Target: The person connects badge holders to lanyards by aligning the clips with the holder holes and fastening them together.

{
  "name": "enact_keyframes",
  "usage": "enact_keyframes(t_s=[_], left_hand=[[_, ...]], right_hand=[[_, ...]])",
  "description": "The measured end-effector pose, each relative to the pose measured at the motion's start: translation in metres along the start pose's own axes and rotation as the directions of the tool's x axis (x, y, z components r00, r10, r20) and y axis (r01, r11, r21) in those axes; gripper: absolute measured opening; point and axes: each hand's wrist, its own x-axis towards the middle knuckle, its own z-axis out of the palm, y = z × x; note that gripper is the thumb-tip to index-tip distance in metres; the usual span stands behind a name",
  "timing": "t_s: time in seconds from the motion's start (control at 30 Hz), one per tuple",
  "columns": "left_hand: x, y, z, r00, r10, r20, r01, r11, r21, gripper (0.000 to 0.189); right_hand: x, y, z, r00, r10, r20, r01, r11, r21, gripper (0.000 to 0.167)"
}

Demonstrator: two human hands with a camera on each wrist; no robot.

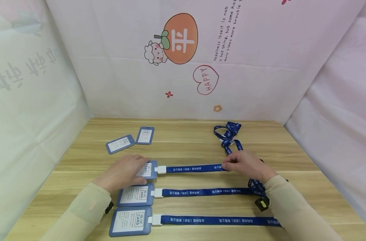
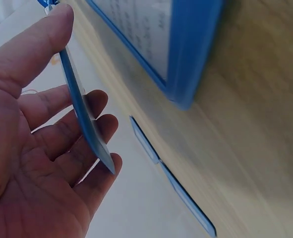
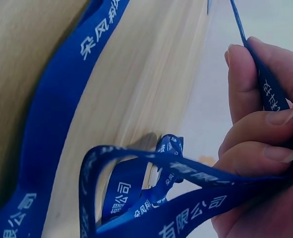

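My left hand holds a blue-framed ID card holder by its edges, thumb on one side and fingers on the other. In the left wrist view this badge holder stands edge-on in the hand. A white clip joins it to a blue lanyard with white print. The strap runs straight to my right hand, which pinches it between thumb and fingers. In the right wrist view, more of the strap loops out below the curled fingers.
Nearer me lie two more card holders, their lanyards stretched rightward. Two card holders without straps lie at the back left. A heap of blue lanyards sits at the back right, before a printed cloth wall.
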Motion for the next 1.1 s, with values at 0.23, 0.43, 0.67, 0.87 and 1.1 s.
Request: enact_keyframes(t_s=[0.23,0.43,0.67,0.87,1.1], left_hand=[[0.001,-0.004,0.001,1.0,-0.001,0.021,0.001,1.0,-0.015,0.076],[0.002,-0.007,0.002,1.0,0.0,0.032,0.001,1.0,-0.022,0.073],[0.001,-0.009,0.003,0.998,-0.019,0.057,0.021,0.999,-0.031,0.074],[0.001,-0.01,0.004,0.997,-0.026,0.071,0.028,0.999,-0.034,0.075],[0.001,-0.009,0.004,0.996,-0.032,0.078,0.036,0.998,-0.045,0.077]], right_hand=[[0.003,-0.001,0.003,1.0,0.001,0.013,-0.001,1.0,-0.006,0.024],[0.005,-0.002,0.006,0.999,0.0,0.038,0.0,1.0,0.022,0.023],[0.007,-0.003,0.009,0.999,-0.002,0.049,0.0,0.999,0.046,0.023],[0.007,-0.003,0.01,0.999,0.006,0.054,-0.009,0.999,0.054,0.022],[0.007,-0.004,0.011,0.998,0.002,0.06,-0.005,0.999,0.051,0.019]])
